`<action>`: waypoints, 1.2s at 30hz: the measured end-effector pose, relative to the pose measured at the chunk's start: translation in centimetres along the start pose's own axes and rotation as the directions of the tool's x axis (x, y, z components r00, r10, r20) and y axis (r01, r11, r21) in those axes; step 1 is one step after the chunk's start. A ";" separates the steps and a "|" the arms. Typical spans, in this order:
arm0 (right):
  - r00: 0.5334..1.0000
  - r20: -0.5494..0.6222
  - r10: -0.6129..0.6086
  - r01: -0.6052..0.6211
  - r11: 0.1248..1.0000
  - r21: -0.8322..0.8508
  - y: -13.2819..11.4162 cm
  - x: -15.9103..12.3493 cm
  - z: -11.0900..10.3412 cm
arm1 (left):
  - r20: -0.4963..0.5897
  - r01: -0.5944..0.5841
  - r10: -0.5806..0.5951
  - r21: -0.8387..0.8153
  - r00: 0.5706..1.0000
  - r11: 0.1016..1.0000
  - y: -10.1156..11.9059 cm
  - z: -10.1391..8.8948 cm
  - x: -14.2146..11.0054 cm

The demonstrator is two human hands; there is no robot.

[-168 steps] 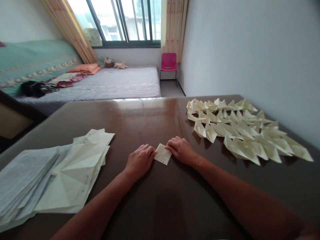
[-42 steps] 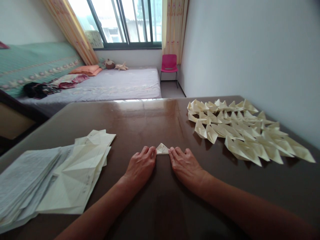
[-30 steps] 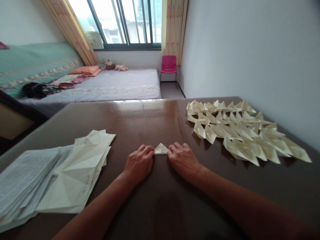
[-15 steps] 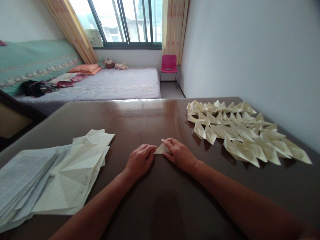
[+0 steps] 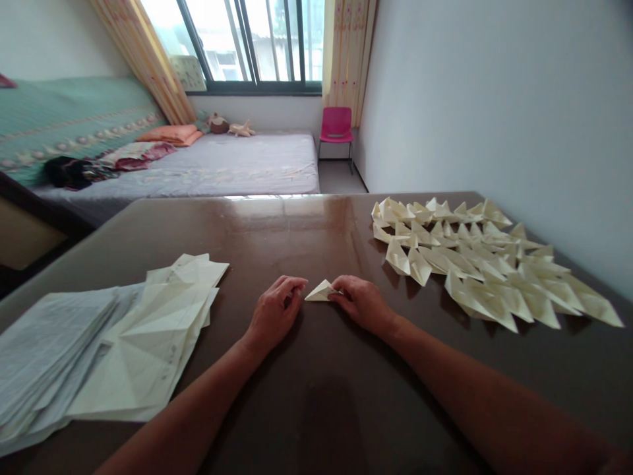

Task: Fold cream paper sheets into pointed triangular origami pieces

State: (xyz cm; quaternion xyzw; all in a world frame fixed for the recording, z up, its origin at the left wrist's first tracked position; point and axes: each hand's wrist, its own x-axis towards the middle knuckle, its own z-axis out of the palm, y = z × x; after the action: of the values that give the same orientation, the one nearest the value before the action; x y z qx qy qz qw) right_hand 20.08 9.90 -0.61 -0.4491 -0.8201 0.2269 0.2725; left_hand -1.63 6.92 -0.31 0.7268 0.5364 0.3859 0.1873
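A small cream folded paper [image 5: 320,291], triangular with a raised peak, rests low over the middle of the brown table. My right hand [image 5: 363,302] pinches its right corner between thumb and fingers. Just left of the paper is my left hand [image 5: 277,305], its fingers loosely curled and thumb apart, with nothing visible in it. A narrow gap separates it from the paper's left tip. Several rows of cream folded paper boats [image 5: 475,251] stand at the right. To the left lies a pile of creased cream sheets [image 5: 143,343] on top of grey printed sheets [image 5: 44,349].
The glossy brown table [image 5: 267,231] reaches forward to a bed [image 5: 257,158] below a window. A pink chair [image 5: 337,125] stands beyond the table's far edge. The white wall [image 5: 484,105] runs close along the right side.
My left hand has let go of the paper's left corner and drawn slightly away. The right fingers have shifted to the paper's right end, and the paper now shows a raised peak.
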 end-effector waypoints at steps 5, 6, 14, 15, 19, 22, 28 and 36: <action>0.990 -0.069 0.123 -0.098 0.955 0.281 -0.5 0.2 0.1 | -0.019 0.132 -0.135 -0.122 0.991 0.984 0.8 0.0 0.1; 0.989 -0.070 0.130 -0.099 0.936 0.339 -0.7 0.2 0.1 | 0.021 0.162 -0.161 -0.157 0.987 0.974 1.1 0.1 0.0; 0.992 0.068 0.107 -0.126 0.770 0.625 -1.7 -0.2 0.7 | 0.238 0.244 -0.146 -0.465 0.960 0.851 2.0 0.9 -0.6; 0.990 0.085 0.108 -0.138 0.743 0.655 -1.7 -0.2 0.8 | 0.244 0.244 -0.137 -0.488 0.960 0.838 2.1 0.9 -0.6; 0.990 0.097 0.104 -0.142 0.729 0.669 -1.8 -0.2 0.9 | 0.272 0.269 -0.133 -0.558 0.953 0.785 2.6 0.8 -0.7; 0.993 0.065 0.104 -0.121 0.773 0.623 -2.1 -0.4 1.0 | 0.271 0.283 -0.153 -0.554 0.951 0.783 3.0 0.6 -0.8; 0.986 0.101 0.130 -0.164 0.711 0.684 -2.2 -0.4 1.2 | 0.261 0.246 -0.119 -0.535 0.958 0.808 2.8 0.9 -0.8; 0.995 0.046 0.088 -0.098 0.799 0.593 -2.7 -0.6 1.1 | 0.162 0.194 -0.144 -0.356 0.976 0.914 2.3 1.0 -0.8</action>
State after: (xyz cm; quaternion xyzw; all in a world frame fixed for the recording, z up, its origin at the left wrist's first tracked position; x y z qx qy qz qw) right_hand 17.93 7.93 0.12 -0.3790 -0.6868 0.4891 0.3814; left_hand 0.45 5.50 0.36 0.6532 0.5016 0.4133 0.3885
